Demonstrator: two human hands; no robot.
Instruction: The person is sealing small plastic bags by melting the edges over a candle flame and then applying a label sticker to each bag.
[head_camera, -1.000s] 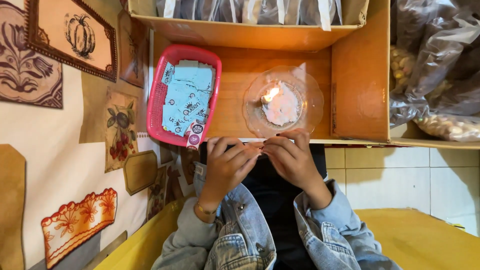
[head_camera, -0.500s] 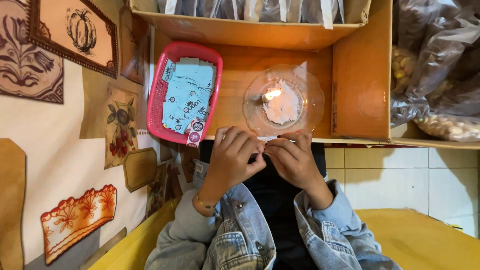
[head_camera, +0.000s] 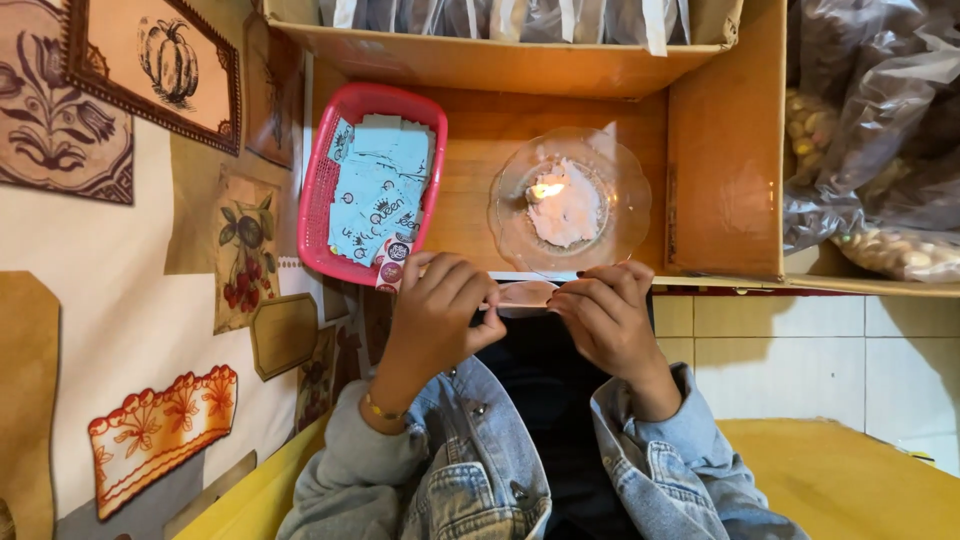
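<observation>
— Pale and thin, that little plastic pouch (head_camera: 527, 295), pinkish-white. See how it lies? Its long axis runs straight across from one hand to the other, level, parallel with the near edge of the wooden shelf (head_camera: 470, 150).

— Which hand has which end?

— Left hand (head_camera: 436, 310) pinches the left end, fingers curled tight over it, thumb underneath. Right hand (head_camera: 603, 315) pinches the right end the same way, fingertips closed on the edge. Only the middle stretch shows between them.

— So where is it, exactly?

— Just in front of the shelf edge, above the person's lap, right below the glass dish (head_camera: 568, 202).

— What's in the dish?

— A melted white candle (head_camera: 562, 205), its small flame burning on the left side.

— And that red thing?

— A pink-red plastic basket (head_camera: 318, 200) left of the dish, full of light blue sachets (head_camera: 380, 190). One round sticker (head_camera: 392, 252) hangs over its near rim, just beside the left hand's knuckles.

— Anything else nearby?

— Clear bags of nuts (head_camera: 880, 180) well off to the right, and a patterned cloth (head_camera: 120, 280) with fruit pictures on the left. Denim sleeves (head_camera: 480, 470) on both arms, a thin bracelet (head_camera: 378, 410) on the left wrist.
</observation>
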